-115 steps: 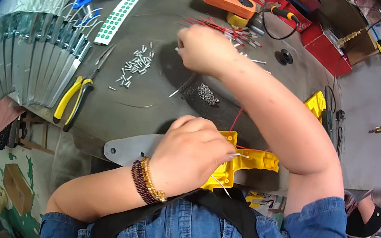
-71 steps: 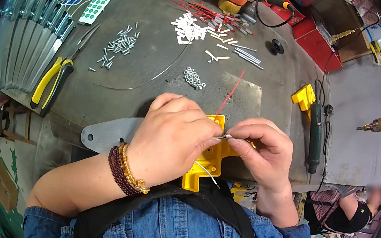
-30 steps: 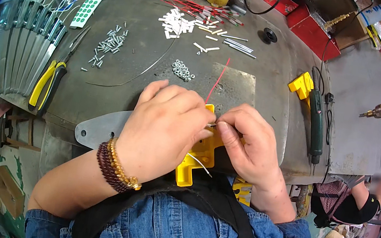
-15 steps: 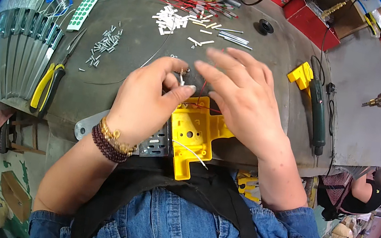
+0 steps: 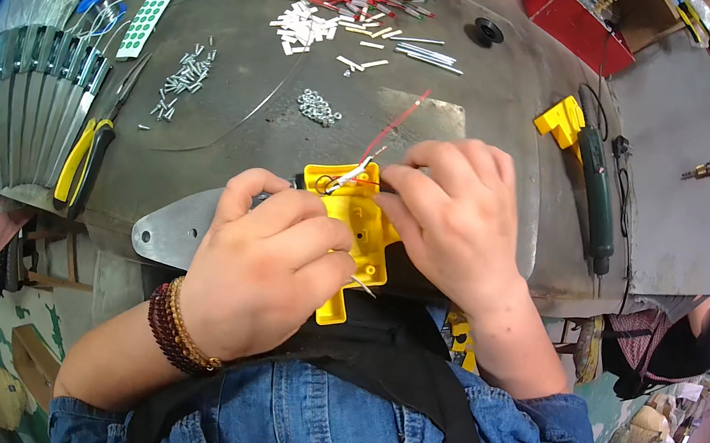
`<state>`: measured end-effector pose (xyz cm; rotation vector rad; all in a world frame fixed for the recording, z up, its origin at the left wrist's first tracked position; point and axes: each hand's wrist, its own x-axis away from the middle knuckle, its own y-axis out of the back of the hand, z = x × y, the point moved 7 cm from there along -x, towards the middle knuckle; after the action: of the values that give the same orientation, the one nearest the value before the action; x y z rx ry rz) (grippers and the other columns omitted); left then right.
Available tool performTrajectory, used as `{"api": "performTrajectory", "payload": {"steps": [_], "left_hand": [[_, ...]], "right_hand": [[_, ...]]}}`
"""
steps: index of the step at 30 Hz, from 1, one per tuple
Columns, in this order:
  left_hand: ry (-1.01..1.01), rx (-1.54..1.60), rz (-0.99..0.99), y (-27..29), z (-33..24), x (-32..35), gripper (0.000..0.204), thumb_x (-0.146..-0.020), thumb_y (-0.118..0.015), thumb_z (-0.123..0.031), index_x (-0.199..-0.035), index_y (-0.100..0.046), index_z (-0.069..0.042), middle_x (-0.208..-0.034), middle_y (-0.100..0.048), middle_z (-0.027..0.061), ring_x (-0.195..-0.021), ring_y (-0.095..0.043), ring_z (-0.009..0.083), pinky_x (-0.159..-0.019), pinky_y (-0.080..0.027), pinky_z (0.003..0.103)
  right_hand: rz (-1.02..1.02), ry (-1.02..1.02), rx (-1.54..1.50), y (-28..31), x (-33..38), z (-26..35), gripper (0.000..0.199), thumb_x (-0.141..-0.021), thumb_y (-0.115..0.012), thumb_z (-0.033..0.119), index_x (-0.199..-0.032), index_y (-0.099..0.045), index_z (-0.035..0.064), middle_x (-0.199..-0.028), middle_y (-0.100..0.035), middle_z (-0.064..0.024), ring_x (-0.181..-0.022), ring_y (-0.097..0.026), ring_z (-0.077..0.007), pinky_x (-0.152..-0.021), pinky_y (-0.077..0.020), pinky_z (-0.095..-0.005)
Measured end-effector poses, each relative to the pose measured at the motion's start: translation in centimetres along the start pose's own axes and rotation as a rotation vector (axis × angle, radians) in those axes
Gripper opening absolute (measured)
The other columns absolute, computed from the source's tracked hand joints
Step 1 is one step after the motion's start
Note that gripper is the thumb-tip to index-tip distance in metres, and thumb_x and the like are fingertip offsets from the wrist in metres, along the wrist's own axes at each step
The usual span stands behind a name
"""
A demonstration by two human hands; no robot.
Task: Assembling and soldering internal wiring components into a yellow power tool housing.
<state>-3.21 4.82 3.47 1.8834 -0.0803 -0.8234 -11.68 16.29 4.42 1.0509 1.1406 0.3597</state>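
Note:
A yellow plastic housing (image 5: 333, 310) lies at the table's near edge, its hollow side up, beside a grey metal plate (image 5: 175, 229). My left hand (image 5: 267, 268) is closed over the left part of the housing; its fingertips are partly hidden, and a white wire's end (image 5: 363, 287) sticks out beside them. At the far right edge of the housing, my right hand (image 5: 458, 225) pinches a thin red wire (image 5: 365, 182). A white sleeve (image 5: 351, 174) with bare wire ends rests across the far end, where another red lead (image 5: 398, 124) rises.
Beyond my hands lie nuts (image 5: 319, 109), white sleeves (image 5: 305, 27), red-leaded parts (image 5: 345, 0) and long pins (image 5: 428, 55). Screws (image 5: 185, 79), pliers (image 5: 88, 158) and fanned blades (image 5: 28, 101) are at left. A dark green electric screwdriver (image 5: 594, 205) and yellow piece (image 5: 562, 119) stand at right.
My left hand has come down toward me onto the housing, leaving the white sleeve at its far end. My right hand has lowered, its fingers closing on the red wire. The nuts are now uncovered.

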Motion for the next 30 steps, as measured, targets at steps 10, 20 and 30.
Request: {"api": "performTrajectory", "payload": {"steps": [10, 20, 30], "left_hand": [[0.108, 0.287, -0.107, -0.5, 2.2, -1.1, 0.013, -0.082, -0.069, -0.007, -0.095, -0.069, -0.008, -0.093, -0.072, 0.0061, -0.087, -0.068, 0.0228, -0.079, -0.046, 0.037], [0.086, 0.315, 0.113, -1.1, 2.7, -2.2, 0.007, -0.083, -0.067, -0.011, -0.089, -0.066, -0.007, -0.083, -0.061, 0.0066, -0.081, -0.060, 0.0275, -0.076, -0.041, 0.038], [0.158, 0.413, 0.208, -1.7, 3.1, -2.1, 0.006, -0.084, -0.063, -0.008, -0.088, -0.059, -0.006, -0.085, -0.058, 0.0078, -0.086, -0.057, 0.0288, -0.079, -0.040, 0.039]], "right_hand": [[-0.002, 0.260, -0.116, 1.3, 2.3, 2.5, 0.015, -0.067, -0.065, 0.018, -0.080, -0.064, 0.0100, -0.082, -0.058, -0.0004, -0.074, -0.057, -0.0180, -0.068, -0.0452, -0.0313], [-0.160, 0.330, -0.242, 1.9, 3.1, 1.6, 0.032, -0.062, -0.069, 0.016, -0.092, -0.071, 0.0069, -0.080, -0.062, -0.0016, -0.067, -0.057, -0.0168, -0.058, -0.0447, -0.0295], [-0.111, 0.355, -0.107, 1.6, 2.0, 1.7, 0.034, -0.066, -0.069, 0.015, -0.099, -0.072, 0.0095, -0.087, -0.063, -0.0010, -0.072, -0.060, -0.0166, -0.061, -0.0453, -0.0300]]}}
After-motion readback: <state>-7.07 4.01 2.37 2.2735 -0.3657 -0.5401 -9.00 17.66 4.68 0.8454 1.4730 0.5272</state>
